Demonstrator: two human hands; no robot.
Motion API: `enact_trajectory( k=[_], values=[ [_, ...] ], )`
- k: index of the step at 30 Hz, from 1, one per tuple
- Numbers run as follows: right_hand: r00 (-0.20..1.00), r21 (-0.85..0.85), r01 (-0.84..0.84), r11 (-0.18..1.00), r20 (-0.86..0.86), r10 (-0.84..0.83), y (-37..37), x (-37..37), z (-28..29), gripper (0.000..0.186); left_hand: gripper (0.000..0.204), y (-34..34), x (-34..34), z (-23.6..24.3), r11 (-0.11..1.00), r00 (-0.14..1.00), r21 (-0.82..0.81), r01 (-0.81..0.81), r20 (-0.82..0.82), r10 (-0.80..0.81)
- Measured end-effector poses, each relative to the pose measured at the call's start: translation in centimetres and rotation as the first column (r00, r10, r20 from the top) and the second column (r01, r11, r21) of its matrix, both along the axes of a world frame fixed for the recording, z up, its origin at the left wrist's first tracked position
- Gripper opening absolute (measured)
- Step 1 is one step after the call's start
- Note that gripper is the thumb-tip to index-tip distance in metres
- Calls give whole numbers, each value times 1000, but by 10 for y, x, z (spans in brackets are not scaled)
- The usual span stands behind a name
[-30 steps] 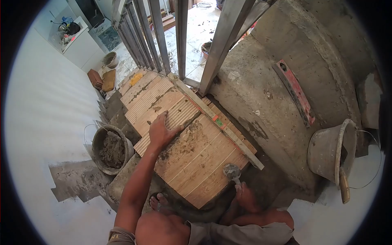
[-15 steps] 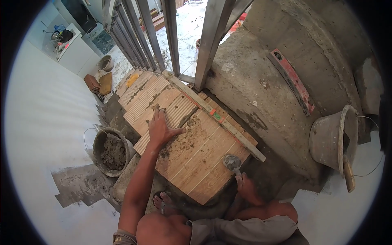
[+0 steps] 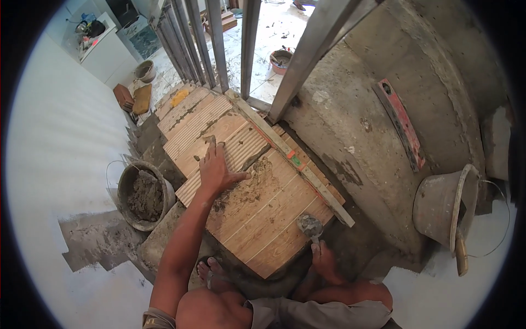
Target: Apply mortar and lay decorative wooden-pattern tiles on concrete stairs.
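Note:
My left hand [image 3: 219,172] lies with fingers spread on the ribbed edge of a wood-patterned tile step [image 3: 244,142], in a row of stepped tiles with smears of mortar. My right hand [image 3: 326,262] grips the handle of a trowel [image 3: 309,226], whose mortar-coated blade rests over the nearest tile [image 3: 257,230] near its right edge. A dirty spirit level [image 3: 293,162] with a green vial lies along the right side of the tiles, near the bases of the metal posts. A bucket of mortar [image 3: 142,194] stands left of my left forearm.
A second bucket [image 3: 441,214] with a handled tool stands at right. A red level [image 3: 402,123] lies on curved concrete [image 3: 339,120]. Metal railing posts [image 3: 298,60] rise ahead. Beyond are a pink tub [image 3: 280,68], a small bucket [image 3: 144,70] and stacked tiles [image 3: 123,97].
My left hand has slid slightly forward and left across the tiles. My right hand and the trowel have shifted a little, still at the right edge of the nearest tile.

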State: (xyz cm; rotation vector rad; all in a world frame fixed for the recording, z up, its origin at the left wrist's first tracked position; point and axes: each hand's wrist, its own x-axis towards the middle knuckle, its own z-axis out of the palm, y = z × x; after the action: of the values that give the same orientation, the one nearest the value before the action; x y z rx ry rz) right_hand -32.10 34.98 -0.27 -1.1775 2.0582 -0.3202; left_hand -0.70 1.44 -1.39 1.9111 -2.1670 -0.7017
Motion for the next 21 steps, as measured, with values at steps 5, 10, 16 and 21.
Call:
enact_trajectory(
  k=[5,10,16,21],
  values=[
    [1000,-28,20,999,23,-20,0,4,0,29,134,3,2,-3,1000,1000,-24,-1,-3,1],
    [1000,-37,26,999,8,-26,6,1,-8,31,135,3,1,-7,1000,1000,-12,0,-4,0],
    [999,-31,37,999,26,-36,8,1,-8,33,137,1,1,-4,1000,1000,9,-3,-10,3],
    [1000,-35,24,999,11,-24,5,2,-5,33,136,2,1,-7,1000,1000,-9,2,-28,-2]
  ],
)
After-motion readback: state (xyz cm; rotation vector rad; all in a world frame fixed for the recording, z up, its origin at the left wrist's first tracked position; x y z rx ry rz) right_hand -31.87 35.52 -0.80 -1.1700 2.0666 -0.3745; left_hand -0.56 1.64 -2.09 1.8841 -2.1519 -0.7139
